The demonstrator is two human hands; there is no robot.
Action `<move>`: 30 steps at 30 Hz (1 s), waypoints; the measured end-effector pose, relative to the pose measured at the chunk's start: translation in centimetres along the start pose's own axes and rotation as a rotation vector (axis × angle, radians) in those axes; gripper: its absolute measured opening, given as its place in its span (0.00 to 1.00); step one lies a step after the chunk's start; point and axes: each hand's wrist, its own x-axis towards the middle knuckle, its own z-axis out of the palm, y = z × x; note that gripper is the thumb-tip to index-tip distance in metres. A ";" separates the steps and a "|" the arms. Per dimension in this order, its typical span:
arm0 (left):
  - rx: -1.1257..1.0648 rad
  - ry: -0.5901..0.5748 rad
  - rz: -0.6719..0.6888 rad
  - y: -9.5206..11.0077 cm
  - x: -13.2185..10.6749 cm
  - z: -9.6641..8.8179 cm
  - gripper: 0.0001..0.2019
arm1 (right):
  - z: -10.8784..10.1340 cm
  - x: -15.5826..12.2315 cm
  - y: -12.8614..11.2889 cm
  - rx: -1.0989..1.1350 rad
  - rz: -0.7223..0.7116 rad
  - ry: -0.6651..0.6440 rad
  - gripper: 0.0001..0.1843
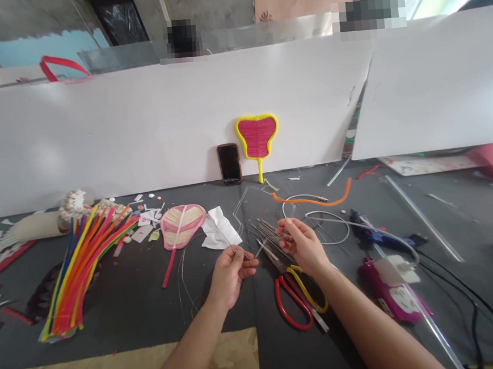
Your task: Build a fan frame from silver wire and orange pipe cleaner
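Covering the whole bench, a dark grey mat (123,308) carries the lot, with white boards (139,124) standing along its far edge. At left lies a bundle of coloured strips (82,265), fanned toward the near side. Near right: a magenta glue gun (394,295); a blue one (376,234) lies just beyond it. A pink-and-yellow woven fan (257,138) leans on the far board, a dark phone (229,163) just left of it. A paler fan (181,226) lies flat, centre-left. Two pairs of scissors, red (288,303) and yellow (308,290), sit near centre. Left hand (230,274): fingers pinched shut on a thin wire (252,256). Right hand (300,243): fingertips closed on thin wire over a loose heap of wires (267,231).
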 end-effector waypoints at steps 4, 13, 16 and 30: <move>0.003 0.006 0.031 0.2 0.2 -0.3 0.15 | -0.8 0.5 -0.3 -0.026 0.020 0.007 0.20; 0.024 -0.003 0.049 0.0 0.1 -0.2 0.16 | -0.6 0.0 0.1 0.028 0.142 -0.220 0.15; 0.034 -0.003 0.044 -0.1 0.1 0.0 0.16 | -0.3 -0.2 0.5 0.059 0.154 -0.226 0.13; -0.218 -0.064 -0.133 0.1 -0.7 0.3 0.12 | 0.0 -0.5 1.5 0.027 0.058 -0.353 0.16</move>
